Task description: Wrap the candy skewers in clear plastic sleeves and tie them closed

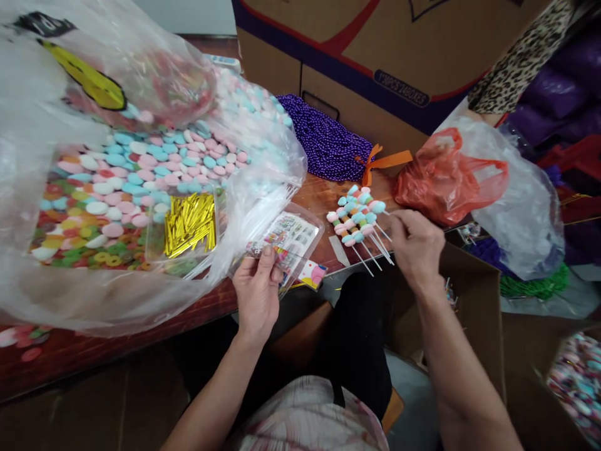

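My left hand is closed, thumb over fingers, at the near edge of a clear plastic tray. It pinches what looks like a printed clear packet, mostly hidden by the fingers. My right hand is closed too, its fingertips at the white stick of a candy skewer. That skewer lies at the right of a small pile of candy skewers, threaded with pink and blue sweets, their sticks jutting over the table edge. Printed sheets lie in the tray.
A large plastic bag spreads over pink, blue and ring-shaped sweets. Gold twist ties fill a clear box. Behind are purple beads and a large carton. A red bag and a leopard-print sleeve are right.
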`<act>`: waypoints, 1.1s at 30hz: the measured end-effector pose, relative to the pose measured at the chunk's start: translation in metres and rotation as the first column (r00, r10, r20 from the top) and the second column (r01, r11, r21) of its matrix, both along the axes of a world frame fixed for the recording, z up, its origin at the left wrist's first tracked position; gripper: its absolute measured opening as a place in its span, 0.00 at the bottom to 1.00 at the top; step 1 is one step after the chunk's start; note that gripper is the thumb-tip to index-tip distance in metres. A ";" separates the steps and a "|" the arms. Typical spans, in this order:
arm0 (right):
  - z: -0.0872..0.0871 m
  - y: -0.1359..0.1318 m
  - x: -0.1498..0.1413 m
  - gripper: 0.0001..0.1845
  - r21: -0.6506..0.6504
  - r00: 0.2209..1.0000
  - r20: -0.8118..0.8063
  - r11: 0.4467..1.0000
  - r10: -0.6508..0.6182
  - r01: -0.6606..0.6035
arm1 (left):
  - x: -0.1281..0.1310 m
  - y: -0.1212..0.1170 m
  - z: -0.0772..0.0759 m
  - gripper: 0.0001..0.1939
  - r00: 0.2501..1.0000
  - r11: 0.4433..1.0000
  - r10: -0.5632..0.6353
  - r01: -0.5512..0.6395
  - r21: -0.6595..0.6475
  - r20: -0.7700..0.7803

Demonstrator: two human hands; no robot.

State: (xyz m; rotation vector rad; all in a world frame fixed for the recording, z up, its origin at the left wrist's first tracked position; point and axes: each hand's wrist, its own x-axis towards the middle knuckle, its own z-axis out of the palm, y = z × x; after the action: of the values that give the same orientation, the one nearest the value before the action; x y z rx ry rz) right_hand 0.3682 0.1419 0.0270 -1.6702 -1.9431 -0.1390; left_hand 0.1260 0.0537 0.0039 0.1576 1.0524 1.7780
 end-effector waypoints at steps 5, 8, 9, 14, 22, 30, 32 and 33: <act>0.047 0.053 0.012 0.11 -0.151 0.914 0.388 0.969 -0.121 0.193 | -0.003 0.000 0.002 0.24 1.000 1.000 0.016 -0.016 -0.024 0.008; 0.063 0.077 0.005 0.13 -0.267 0.841 0.535 0.928 -0.081 0.260 | -0.006 0.001 0.001 0.24 0.999 0.999 0.029 -0.029 -0.040 0.014; 0.065 0.083 0.002 0.14 -0.282 0.824 0.563 0.921 -0.067 0.267 | -0.008 0.001 0.002 0.23 0.999 0.999 0.031 -0.030 -0.043 0.016; 0.070 0.100 -0.006 0.14 -0.307 0.748 0.664 0.909 -0.008 0.283 | -0.015 0.002 0.003 0.23 0.999 0.998 0.033 -0.031 -0.055 0.041; 0.083 0.114 -0.013 0.11 -0.302 0.697 0.716 0.917 0.038 0.261 | -0.020 0.004 0.000 0.23 0.996 0.997 0.051 -0.046 -0.070 0.072; 0.082 0.128 -0.016 0.14 -0.313 0.626 0.771 0.927 0.122 0.205 | -0.021 0.004 -0.002 0.23 0.995 0.996 0.047 -0.040 -0.079 0.086; 0.078 0.135 -0.010 0.10 -0.330 0.615 0.769 0.932 0.172 0.152 | -0.022 0.004 -0.002 0.23 0.995 0.996 0.050 -0.043 -0.081 0.091; 0.075 0.139 -0.005 0.09 -0.341 0.631 0.751 0.933 0.195 0.118 | -0.022 0.004 -0.002 0.23 0.994 0.995 0.053 -0.045 -0.083 0.093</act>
State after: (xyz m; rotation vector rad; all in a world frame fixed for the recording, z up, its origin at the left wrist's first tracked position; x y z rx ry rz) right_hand 0.3629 0.2809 0.1024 -2.0038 -2.7885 -0.6198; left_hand 0.1044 0.0578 0.0019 -0.0034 1.0658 1.7658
